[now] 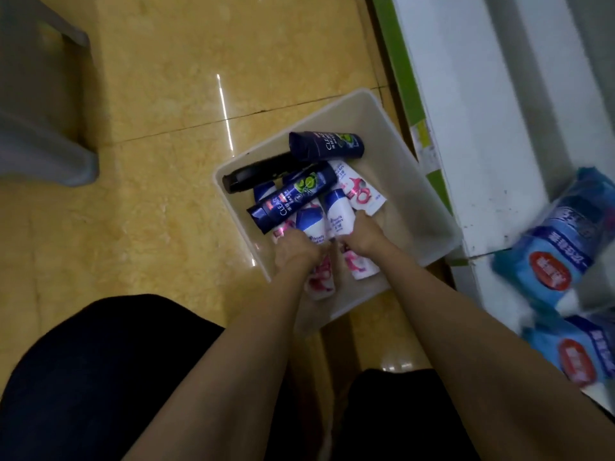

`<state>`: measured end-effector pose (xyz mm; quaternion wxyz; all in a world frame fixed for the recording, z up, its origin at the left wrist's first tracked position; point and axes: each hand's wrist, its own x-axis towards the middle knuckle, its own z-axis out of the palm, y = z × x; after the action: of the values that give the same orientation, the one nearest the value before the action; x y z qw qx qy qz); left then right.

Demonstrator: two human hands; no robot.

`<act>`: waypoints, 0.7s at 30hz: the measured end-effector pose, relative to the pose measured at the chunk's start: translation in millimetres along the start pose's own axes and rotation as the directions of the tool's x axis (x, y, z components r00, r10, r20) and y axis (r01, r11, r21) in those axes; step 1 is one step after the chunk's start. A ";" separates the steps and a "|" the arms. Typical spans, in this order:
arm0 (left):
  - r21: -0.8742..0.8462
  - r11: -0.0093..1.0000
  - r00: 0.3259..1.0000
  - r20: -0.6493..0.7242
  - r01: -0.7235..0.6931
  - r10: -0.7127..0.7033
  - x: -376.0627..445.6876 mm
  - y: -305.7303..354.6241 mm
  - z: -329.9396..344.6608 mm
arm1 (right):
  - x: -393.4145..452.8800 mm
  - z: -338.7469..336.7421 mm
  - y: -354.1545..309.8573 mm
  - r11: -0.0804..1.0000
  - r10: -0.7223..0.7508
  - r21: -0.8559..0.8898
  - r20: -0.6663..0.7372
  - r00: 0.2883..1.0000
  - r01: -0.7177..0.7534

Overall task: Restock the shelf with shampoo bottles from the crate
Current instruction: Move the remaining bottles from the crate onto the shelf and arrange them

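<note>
Shampoo bottles lie jumbled in a translucent white crate point(392, 134) on the yellow tiled floor point(159, 128). Far left, a grey stool point(40, 121), blurred. In the crate from my left: a black bottle point(256, 176) along the far-left wall; a dark blue bottle point(293, 194) lying diagonally over the pile; a second dark blue bottle point(326, 145) toward the far end. Left hand point(296, 249) is down in the pile, fingers curled on a white-and-blue bottle point(311, 219). Beside it, right hand point(362, 236) grips another white-and-blue bottle point(337, 211). White bottles with pink print point(359, 191) lie around and under both hands. Right of the crate stands the white shelf point(466, 111) with a green base strip. Blue packets point(559, 257) sit on it at near right, blurred.
</note>
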<state>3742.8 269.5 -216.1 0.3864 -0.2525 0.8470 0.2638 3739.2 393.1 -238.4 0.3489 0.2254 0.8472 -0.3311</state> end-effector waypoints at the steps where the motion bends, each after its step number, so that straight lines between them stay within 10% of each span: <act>1: -0.045 0.999 1.000 -0.002 -0.030 0.030 -8.4 4.4 -1.9 | -9.3 -5.9 -1.8 0.998 0.006 0.055 0.010 1.000 -0.006; 8: -0.309 0.942 0.989 0.026 -0.133 0.148 -121.8 30.1 -86.1 | -126.3 -79.3 -50.3 0.900 0.048 0.426 0.120 0.992 -0.095; 21: -0.572 0.782 0.964 -0.063 -0.247 0.258 -377.2 97.1 -287.1 | -388.5 -252.1 -191.9 0.849 -0.123 0.521 0.047 0.991 0.080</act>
<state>3748.4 240.8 266.8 0.2609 -0.2392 0.7500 0.5587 3764.5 385.3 262.3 0.2904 0.2527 0.7231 -0.5735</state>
